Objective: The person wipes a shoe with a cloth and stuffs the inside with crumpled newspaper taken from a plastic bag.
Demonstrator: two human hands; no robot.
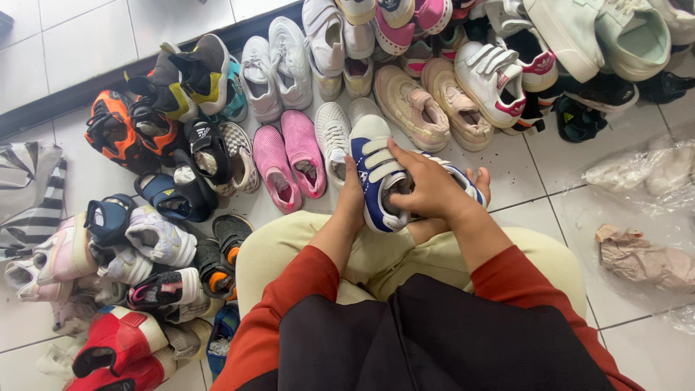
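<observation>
A small blue shoe [376,177] with 2 white hook-and-loop straps and a white rubber toe cap is held above the person's knees, toe pointing away. The left hand [352,197] is closed around its left side, thumb on the upper. The right hand [428,185] lies curled over the shoe's opening, fingers pressing in at the straps; beneath it a second matching blue shoe [463,182] shows only its edge, and whether the right hand grips that one I cannot tell. Both arms wear rust-red sleeves above pale yellow trousers [289,242].

Just beyond the blue shoe on the tiled floor [517,170] stand a white perforated sneaker [331,137] and a pair of pink knit sneakers [289,156], soft and rounded. Farther out lie beige padded trainers [427,105] and a white strapped shoe with pink trim [496,80]. To the left, dark sandals [170,195] top a jumbled heap. At right, crinkled clear plastic bags [644,174] rest on the tiles.
</observation>
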